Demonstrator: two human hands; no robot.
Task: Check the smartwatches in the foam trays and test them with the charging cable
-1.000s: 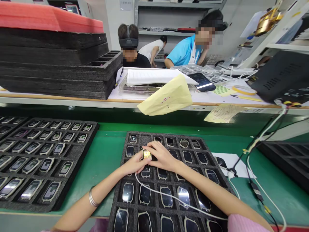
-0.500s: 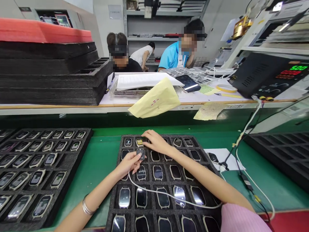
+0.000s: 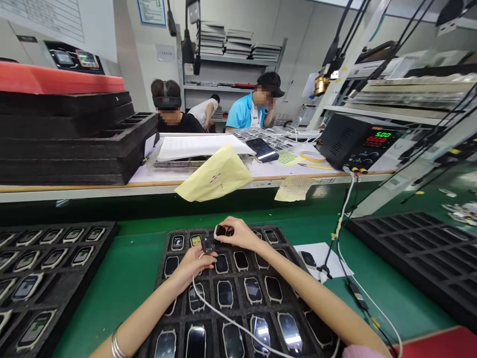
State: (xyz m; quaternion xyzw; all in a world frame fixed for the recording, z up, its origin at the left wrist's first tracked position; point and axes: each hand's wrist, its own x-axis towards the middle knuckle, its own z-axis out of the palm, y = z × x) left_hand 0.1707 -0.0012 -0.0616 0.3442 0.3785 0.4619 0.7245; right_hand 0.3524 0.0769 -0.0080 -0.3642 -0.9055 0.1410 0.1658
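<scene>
My left hand [image 3: 194,263] is closed on a small black square charger [image 3: 207,244], from which a white cable [image 3: 223,314] trails over the foam tray. Pinched in my right hand [image 3: 240,234] is a smartwatch case [image 3: 220,231], raised at the tray's far row and close to the charger; whether the two touch I cannot tell. Under both hands lies a black foam tray [image 3: 169,247] holding rows of strapless smartwatches. Two in the far row are lit, one with a dark face [image 3: 178,242] and one with a yellow face [image 3: 196,240].
Another foam tray [image 3: 76,268] of watches lies at left, and a black slotted tray [image 3: 417,248] at right. A watch [image 3: 308,258] rests on white paper near cables. Stacked foam trays [image 3: 55,149] and a power supply [image 3: 354,141] stand on the shelf. Several people are behind it.
My right hand has lifted a smartwatch from the far row. My left hand still holds the charger, close to that watch. The head view has tilted up and turned right.
</scene>
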